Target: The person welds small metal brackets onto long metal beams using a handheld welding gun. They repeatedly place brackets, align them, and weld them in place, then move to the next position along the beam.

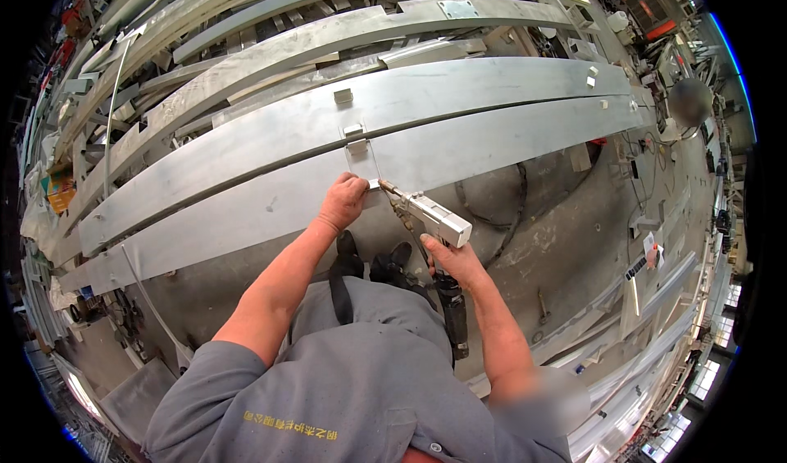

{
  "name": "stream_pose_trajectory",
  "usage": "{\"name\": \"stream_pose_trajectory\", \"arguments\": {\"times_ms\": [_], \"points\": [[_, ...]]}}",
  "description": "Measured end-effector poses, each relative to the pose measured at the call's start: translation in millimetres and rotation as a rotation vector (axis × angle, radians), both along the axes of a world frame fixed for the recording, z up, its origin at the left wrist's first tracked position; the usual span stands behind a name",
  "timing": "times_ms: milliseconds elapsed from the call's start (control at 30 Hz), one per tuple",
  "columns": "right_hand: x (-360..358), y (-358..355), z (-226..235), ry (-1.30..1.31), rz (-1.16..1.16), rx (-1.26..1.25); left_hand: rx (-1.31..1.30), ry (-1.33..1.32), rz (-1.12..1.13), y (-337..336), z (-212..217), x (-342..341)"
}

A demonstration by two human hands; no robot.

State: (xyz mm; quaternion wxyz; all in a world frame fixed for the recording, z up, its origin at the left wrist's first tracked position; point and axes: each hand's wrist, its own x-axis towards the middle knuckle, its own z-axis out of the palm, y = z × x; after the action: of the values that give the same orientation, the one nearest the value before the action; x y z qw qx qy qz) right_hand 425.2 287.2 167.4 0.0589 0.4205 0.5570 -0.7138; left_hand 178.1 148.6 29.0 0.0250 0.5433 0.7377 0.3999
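Observation:
My right hand [453, 260] is wrapped around the grip of a silver, boxy welding gun [440, 220]. Its copper-coloured nozzle [388, 186] points left, at the near edge of a long grey metal plate [459, 143]. Just left of that nozzle, the closed fingers of my left hand [344, 201] pinch a small metal bracket [374, 185] against the plate. Similar small brackets [357, 147] sit in a row across this plate and a parallel long plate [270, 147] beyond it.
Long metal beams [303, 41] are stacked behind the plates. A dark hose [518, 217] curls over the concrete floor [557, 242] at right. More metal profiles [656, 315] lie at the lower right. A thin rod [156, 307] leans at the left.

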Motion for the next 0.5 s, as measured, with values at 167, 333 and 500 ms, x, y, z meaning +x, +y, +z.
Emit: {"name": "stream_pose_trajectory", "arguments": {"times_ms": [167, 333, 500], "points": [[-0.2, 0.7, 3.2, -0.071, 0.044, 0.052, -0.037, 0.084, -0.036, 1.5, -4.3, -0.6], [2.2, 1.8, -1.5, -0.096, 0.037, 0.043, -0.064, -0.012, 0.011, 3.5, 7.0, 4.6], [3.6, 1.7, 2.2, -0.055, 0.021, 0.031, 0.042, 0.031, -0.043, 2.7, 0.9, 2.6]]}}
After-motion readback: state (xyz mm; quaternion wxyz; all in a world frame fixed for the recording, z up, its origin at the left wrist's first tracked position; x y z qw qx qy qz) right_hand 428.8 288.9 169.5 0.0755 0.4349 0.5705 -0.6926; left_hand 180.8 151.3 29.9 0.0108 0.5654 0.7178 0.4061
